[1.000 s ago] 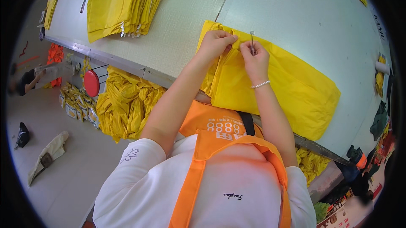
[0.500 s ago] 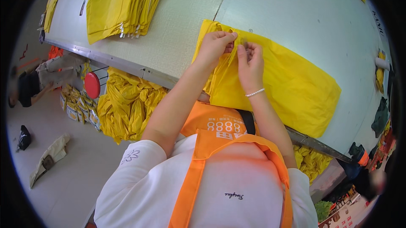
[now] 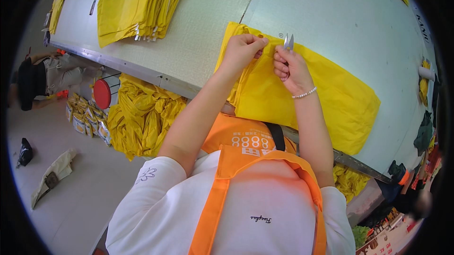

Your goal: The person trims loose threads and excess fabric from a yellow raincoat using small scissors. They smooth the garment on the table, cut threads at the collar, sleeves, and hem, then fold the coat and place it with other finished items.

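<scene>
A folded yellow cloth piece, perhaps a garment or bag, lies on the pale table in front of me. At its upper left edge my left hand is closed, thumb and forefinger pinching the yellow fabric. To the right of it, my right hand is wrapped round a pair of small thread snips. Their two metal blades point away from me, slightly apart, above the far edge of the cloth. The snips' handles are hidden in my fingers.
A stack of yellow pieces with white tags lies on the table at the far left, beside another small cutter. Below the edge are a yellow fabric heap and a red stool. A person bends at left.
My right hand has moved right, away from my left hand, and turned so the snips' blades show upright. My left hand stays nearly in place. The person at left has shifted.
</scene>
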The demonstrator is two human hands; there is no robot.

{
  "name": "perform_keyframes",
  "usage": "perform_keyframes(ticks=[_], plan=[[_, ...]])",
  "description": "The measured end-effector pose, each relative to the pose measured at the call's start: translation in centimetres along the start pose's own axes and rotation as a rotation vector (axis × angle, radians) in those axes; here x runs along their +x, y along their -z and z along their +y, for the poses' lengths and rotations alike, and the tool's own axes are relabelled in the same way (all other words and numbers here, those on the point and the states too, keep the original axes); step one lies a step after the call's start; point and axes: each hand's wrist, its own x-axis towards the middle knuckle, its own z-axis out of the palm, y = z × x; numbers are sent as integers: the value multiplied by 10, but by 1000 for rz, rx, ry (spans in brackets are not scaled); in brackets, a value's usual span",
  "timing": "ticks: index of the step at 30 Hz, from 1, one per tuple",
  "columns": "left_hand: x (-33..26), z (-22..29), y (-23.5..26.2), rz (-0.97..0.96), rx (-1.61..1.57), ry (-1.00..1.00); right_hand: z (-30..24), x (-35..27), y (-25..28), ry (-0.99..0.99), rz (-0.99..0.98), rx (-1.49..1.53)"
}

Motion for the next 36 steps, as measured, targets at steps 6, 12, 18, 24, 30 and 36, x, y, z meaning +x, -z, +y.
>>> perform_keyframes(ticks=[6,12,18,24,30,36], plan=[[1,0,-5,157,429,-458,-3,5,-6,136,176,-328],[6,3,-2,125,702,-737,-2,13,-7,290,199,-531],[10,7,3,81,249,-310,9,2,-1,750,313,-1160],[11,10,4,54,158,-218,12,4,-2,891,360,-1376],[14,8,4,43,139,-222,8,7,-5,907,378,-1490],[10,10,9,60,201,-234,9,8,-7,913,374,-1480]])
